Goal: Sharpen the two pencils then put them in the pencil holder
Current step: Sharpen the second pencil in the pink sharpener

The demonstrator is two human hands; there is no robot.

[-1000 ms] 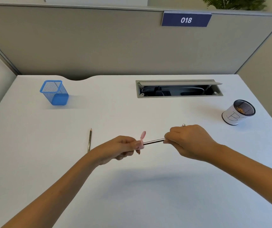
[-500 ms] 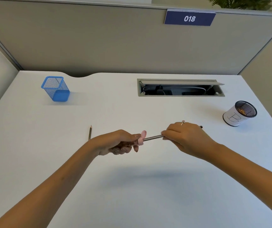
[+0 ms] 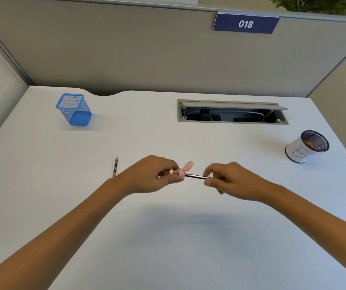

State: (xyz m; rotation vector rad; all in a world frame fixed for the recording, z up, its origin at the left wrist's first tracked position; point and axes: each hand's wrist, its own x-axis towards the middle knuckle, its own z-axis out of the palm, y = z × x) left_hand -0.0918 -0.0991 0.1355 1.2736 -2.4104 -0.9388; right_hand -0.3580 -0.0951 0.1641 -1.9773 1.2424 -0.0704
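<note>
your left hand [image 3: 153, 174] is curled round a small pink sharpener [image 3: 182, 171] with a bunny-ear bit sticking up, and your right hand [image 3: 229, 181] is pinching the shaft of a dark pencil [image 3: 196, 176] between thumb and fingers. the pencil runs pretty much level between both hands, one end pushed into the sharpener, all of it held up a little off the bench [image 3: 167, 237]. right hand is a bit motion-blurred so can't say much more about the finger positions.

count: two pencils total. the second pencil [image 3: 115, 166] lies flat on the bench just left of your left wrist, tip pointing away from you. one sharpener. two holders: a blue mesh pencil holder [image 3: 74, 109] well off at the far left, and a round white cup with a black mesh rim [image 3: 306, 146] far right.

bench is plain white, with an open cable tray [image 3: 231, 111] set into it at the back. grey cubicle partition [image 3: 126, 51] behind, with a blue tag reading 018 [image 3: 245, 24], and some plant leaves [image 3: 314, 5] peeking over the top right.
</note>
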